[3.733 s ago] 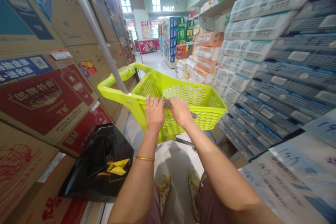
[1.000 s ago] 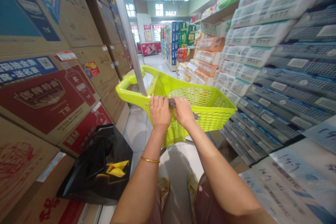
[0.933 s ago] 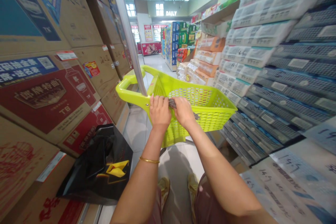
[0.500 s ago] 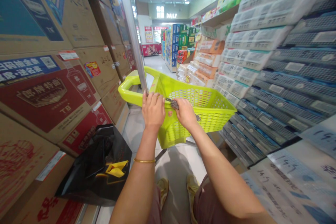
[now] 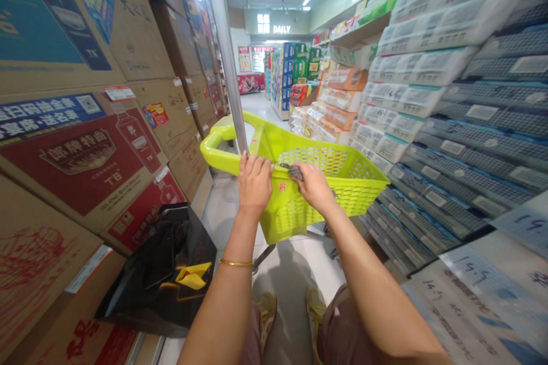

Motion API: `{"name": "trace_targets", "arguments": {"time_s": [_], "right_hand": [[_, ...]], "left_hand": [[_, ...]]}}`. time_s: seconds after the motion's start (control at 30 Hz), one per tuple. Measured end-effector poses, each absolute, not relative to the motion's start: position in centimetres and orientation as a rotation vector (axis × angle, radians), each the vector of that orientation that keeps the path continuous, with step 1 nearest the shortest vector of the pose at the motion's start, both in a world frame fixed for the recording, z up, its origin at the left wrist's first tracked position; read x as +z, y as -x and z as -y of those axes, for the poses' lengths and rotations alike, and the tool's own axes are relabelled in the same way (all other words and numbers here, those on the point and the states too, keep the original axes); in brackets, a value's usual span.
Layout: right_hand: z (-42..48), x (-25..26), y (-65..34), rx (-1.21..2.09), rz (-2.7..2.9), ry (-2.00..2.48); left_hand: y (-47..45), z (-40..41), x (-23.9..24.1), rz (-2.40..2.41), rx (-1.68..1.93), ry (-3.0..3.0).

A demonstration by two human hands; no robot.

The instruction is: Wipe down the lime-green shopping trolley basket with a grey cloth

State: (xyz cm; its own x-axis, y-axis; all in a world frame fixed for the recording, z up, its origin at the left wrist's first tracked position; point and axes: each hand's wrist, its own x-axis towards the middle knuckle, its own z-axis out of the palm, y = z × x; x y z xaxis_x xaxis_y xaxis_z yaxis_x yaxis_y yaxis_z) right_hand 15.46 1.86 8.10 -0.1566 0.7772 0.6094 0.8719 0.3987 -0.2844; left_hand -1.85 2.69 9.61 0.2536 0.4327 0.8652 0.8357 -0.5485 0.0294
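Note:
A lime-green plastic shopping cart basket (image 5: 295,214) with perforated sides stands in front of me, turned sideways in the aisle. The fingers of my left hand (image 5: 256,185) curl over its near rim, beside the foot of a metal pole (image 5: 233,63) that rises past the handle. My right hand (image 5: 314,185) is closed at the same rim, a little to the right, on a crumpled dark grey cloth (image 5: 296,172). Its palm side and part of the cloth are hidden.
Stacked cardboard cartons (image 5: 81,148) line the left side. A black bag (image 5: 171,279) with a yellow item (image 5: 193,275) stands by them. Tall piles of wrapped tissue packs (image 5: 406,102) crowd the right. Pale tiled floor (image 5: 257,104) runs ahead towards shelves of boxes (image 5: 295,71).
The cart and both hands sit slightly further right and lower in view. My right hand has slid a little right along the rim with the cloth; my left hand keeps its hold.

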Motion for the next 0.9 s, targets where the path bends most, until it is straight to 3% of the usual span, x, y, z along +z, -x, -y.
{"name": "trace_targets", "arguments": {"time_s": [0.33, 0.63, 0.9], "right_hand": [[-1.3, 8.6, -15.8, -0.234, 1.923, 1.567], [-1.2, 9.7, -10.6, -0.191, 1.868, 1.396], [-1.6, 8.1, -15.5, -0.202, 1.939, 1.425]], "left_hand": [[0.3, -2.8, 9.4, 1.211, -1.331, 2.054], [0.2, -2.6, 9.5, 1.293, -1.375, 2.101], [1.0, -2.7, 9.5, 1.184, -1.29, 2.176]]}}
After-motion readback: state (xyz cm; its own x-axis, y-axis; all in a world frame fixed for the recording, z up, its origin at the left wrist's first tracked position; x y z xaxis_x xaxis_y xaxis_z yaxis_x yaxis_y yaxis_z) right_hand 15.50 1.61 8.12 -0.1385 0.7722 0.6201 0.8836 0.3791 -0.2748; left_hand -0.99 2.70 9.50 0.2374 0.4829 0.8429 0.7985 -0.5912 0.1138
